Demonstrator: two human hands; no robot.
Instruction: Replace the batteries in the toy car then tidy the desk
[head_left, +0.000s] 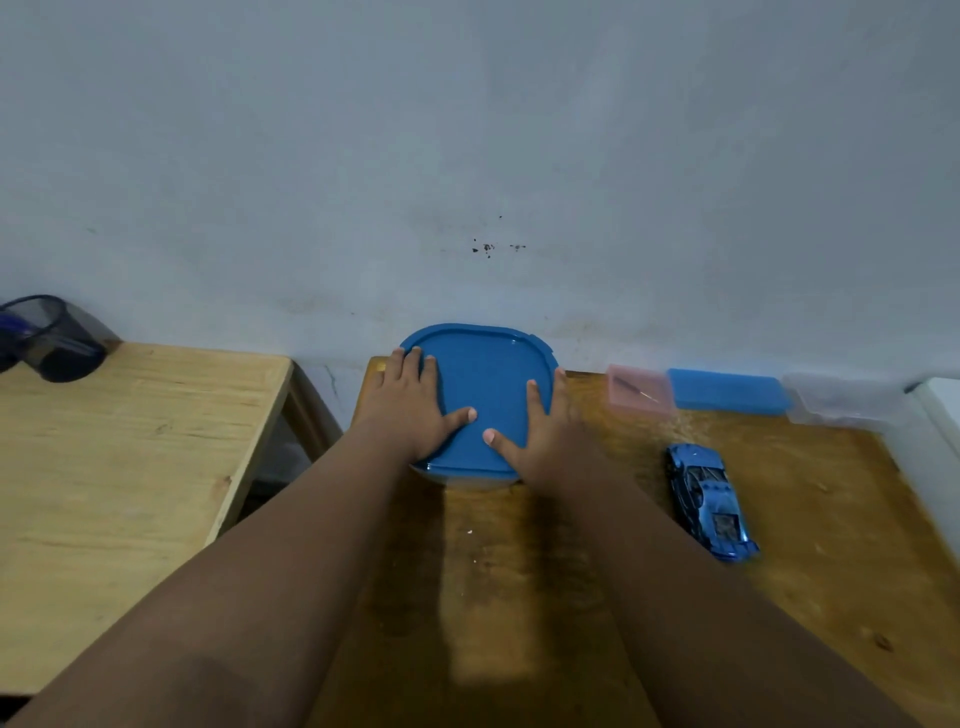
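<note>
A blue toy car (709, 500) lies on the brown wooden desk (810, 545), to the right of my arms. A container with a blue lid (485, 379) stands at the desk's far edge by the wall. My left hand (415, 397) rests flat on the lid's left side with fingers spread. Flat on the lid's right side and edge lies my right hand (553, 431). Both thumbs point toward each other on the lid. No batteries are visible.
Along the wall to the right lie a pink translucent box (640, 395) holding a thin tool, a blue box (727, 391) and a clear box (836, 401). A lighter wooden table (130, 467) stands to the left with a black mesh pen holder (49, 338).
</note>
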